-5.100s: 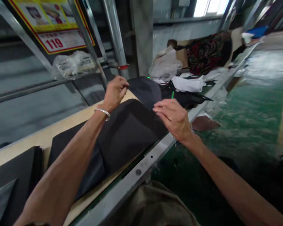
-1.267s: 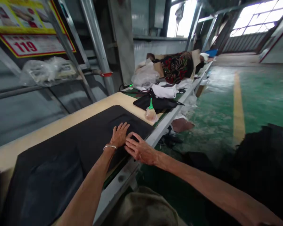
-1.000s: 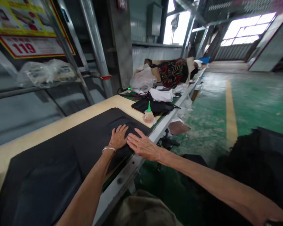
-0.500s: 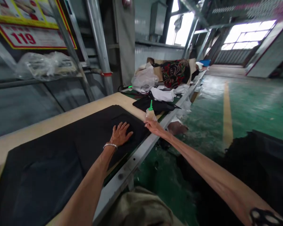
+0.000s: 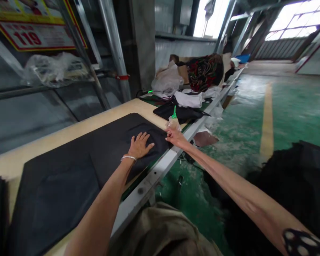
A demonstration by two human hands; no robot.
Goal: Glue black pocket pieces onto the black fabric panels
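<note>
The black fabric [image 5: 69, 153] is laid flat on the pale tabletop [image 5: 141, 106], its long axis run slantwise from the lower left towards the far right, roughly along the white rail [image 5: 160, 168] at the near side. Its far part is covered by the left hand [image 5: 140, 145], which is set palm down with the fingers spread wide; nothing is gripped there, and the cloth is only touched from above. The right hand [image 5: 176, 138] is placed farther along, at the far corner on the rail side, and so is the nearer of the two to that corner. Its fingers are curled and drawn close together at the fabric's edge, which is met on their left; whether the edge is actually pinched cannot be told, as the fingertips are too small to be read. Just beyond these fingers a bottle [image 5: 174, 122] with a green nozzle [image 5: 174, 112] is seen upright; whether it is touched by the hand is likewise unclear.
</note>
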